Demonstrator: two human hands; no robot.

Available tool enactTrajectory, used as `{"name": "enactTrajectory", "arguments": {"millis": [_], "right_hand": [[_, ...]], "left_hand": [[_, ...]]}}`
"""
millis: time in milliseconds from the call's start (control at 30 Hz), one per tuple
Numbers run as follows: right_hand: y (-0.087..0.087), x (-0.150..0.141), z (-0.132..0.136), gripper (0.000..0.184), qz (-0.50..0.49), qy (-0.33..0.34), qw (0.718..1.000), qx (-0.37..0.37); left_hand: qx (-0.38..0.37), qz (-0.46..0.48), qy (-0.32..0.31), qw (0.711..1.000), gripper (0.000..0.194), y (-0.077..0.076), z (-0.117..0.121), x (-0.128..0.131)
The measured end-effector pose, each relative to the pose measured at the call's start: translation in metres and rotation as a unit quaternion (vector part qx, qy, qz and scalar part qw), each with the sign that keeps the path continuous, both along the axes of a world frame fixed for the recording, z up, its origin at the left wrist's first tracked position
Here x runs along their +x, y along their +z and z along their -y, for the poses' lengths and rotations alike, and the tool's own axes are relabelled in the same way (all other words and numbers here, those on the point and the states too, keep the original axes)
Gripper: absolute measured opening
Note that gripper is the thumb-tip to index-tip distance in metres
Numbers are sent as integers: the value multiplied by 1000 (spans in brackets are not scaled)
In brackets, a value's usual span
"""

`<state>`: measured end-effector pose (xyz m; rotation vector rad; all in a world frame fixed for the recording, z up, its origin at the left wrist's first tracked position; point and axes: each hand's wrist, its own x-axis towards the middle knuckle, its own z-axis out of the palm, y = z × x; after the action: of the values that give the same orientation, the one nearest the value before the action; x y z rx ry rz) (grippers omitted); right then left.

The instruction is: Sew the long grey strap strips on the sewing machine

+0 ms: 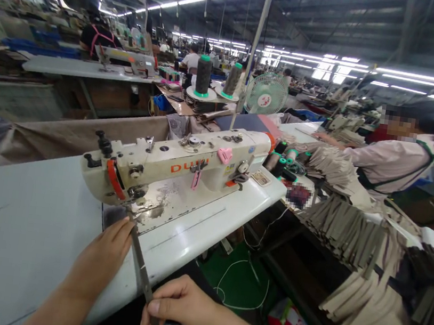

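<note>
- Right hand [180,305]: closed in a pinch, thumb over fingers, holding the lower part of a dark narrow strip [140,259] in front of the table edge.
- Left hand [108,249]: fingers close together, tips touching the strip's upper end; thumb hidden, can't tell if it grips or only presses.
- Strip: slants from just below the sewing head, across the table edge, down to the right hand.
- Sewing machine [211,170]: off-white, orange lettering, on white table [23,216]; needle area too small to read.
- Pink piece [225,156] on machine's front, right of lettering.
- Two dark thread cones [203,77] behind machine, green ends; fan [264,96] right of them.
- Right side: co-worker [394,163] in light top, dark straps, seated or bent by heaped strips.
- Nearer: grey-green bundle [352,235], beige bundle [368,307] hanging below it.
</note>
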<state>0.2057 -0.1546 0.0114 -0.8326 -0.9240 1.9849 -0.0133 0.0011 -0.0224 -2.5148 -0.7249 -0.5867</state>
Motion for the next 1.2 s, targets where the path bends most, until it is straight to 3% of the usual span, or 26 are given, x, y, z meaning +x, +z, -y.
{"name": "enactTrajectory", "arguments": {"millis": [267, 500, 733, 1200], "right_hand": [[5, 2, 5, 45, 14, -11, 1000, -3], [14, 5, 9, 45, -9, -6, 1000, -4], [9, 5, 9, 44, 5, 6, 1000, 19], [9, 5, 8, 43, 16, 14, 999, 33]], "left_hand": [[29, -25, 0, 999, 37, -2, -1, -1], [8, -8, 5, 1000, 37, -2, 0, -1], [23, -10, 20, 999, 36, 0, 1, 1], [-22, 6, 27, 999, 34, -8, -5, 1]]}}
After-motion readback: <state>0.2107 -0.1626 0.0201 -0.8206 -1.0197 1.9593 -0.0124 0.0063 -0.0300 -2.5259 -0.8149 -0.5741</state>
